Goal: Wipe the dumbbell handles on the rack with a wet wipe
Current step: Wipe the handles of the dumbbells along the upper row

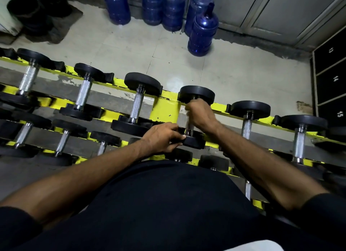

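Note:
A yellow rack [164,112] holds rows of black dumbbells with steel handles. My right hand [200,113] is wrapped round the upper part of the handle [189,129] of the middle dumbbell in the top row, just below its far black head [196,93]. A scrap of pale wet wipe [187,110] shows at the fingers. My left hand [162,137] grips the near black head [192,141] of the same dumbbell, thumb on its rim. The rest of the wipe is hidden under my right hand.
More dumbbells lie left [136,104] and right [247,119] on the top row, with smaller ones on lower rows [61,142]. Several blue water jugs [202,31] stand on the tiled floor behind. Numbered black lockers [331,78] are at the right.

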`<state>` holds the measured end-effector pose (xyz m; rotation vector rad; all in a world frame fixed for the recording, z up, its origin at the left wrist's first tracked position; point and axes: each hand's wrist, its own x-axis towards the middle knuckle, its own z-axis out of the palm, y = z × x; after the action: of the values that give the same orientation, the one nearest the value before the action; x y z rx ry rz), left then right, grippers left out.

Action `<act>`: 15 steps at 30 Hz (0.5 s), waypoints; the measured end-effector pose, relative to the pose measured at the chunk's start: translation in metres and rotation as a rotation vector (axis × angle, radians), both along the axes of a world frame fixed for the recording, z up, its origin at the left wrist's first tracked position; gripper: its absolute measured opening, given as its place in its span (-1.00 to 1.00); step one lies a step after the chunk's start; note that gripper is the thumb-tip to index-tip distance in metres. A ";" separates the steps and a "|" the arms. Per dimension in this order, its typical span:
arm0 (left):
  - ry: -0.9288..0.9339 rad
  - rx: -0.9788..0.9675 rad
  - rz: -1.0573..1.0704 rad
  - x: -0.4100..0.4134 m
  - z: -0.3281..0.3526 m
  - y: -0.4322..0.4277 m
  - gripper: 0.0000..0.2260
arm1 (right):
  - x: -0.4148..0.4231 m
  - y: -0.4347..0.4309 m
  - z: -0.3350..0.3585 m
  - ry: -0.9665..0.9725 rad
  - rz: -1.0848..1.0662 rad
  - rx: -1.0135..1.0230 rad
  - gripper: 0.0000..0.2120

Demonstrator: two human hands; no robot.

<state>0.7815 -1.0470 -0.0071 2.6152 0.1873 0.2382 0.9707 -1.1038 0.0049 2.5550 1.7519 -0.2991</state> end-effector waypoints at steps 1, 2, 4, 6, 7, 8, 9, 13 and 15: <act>-0.008 -0.001 -0.001 0.000 0.000 0.000 -0.82 | 0.001 -0.012 -0.005 0.061 -0.101 0.132 -0.89; -0.014 -0.002 -0.007 0.000 0.001 0.000 -0.83 | -0.003 -0.023 -0.010 0.141 -0.215 0.239 -0.91; -0.016 -0.004 -0.024 0.000 0.002 0.002 -0.83 | -0.017 -0.044 -0.018 0.325 -0.442 0.351 -0.98; -0.017 -0.007 -0.035 0.001 0.002 0.003 -0.84 | -0.021 -0.049 -0.028 0.547 -0.660 0.399 -0.92; -0.018 -0.015 -0.037 0.001 0.002 0.003 -0.85 | -0.016 -0.045 -0.033 0.681 -0.787 0.451 -0.89; -0.018 -0.026 -0.036 0.002 0.001 0.004 -0.86 | -0.007 -0.038 -0.037 0.811 -0.935 0.507 -0.87; -0.016 -0.035 -0.035 0.002 0.001 0.004 -0.86 | 0.004 -0.031 -0.039 0.931 -1.085 0.553 -0.86; -0.009 -0.034 -0.040 0.002 0.002 0.003 -0.84 | 0.029 -0.012 -0.050 1.350 -1.429 0.582 -0.83; 0.000 -0.026 -0.043 0.002 0.003 0.004 -0.84 | 0.029 -0.009 -0.051 1.544 -1.457 0.518 -0.81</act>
<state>0.7838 -1.0432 -0.0045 2.5904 0.1333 0.2198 0.9995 -1.1131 -0.0464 3.4942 -1.0555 -2.4008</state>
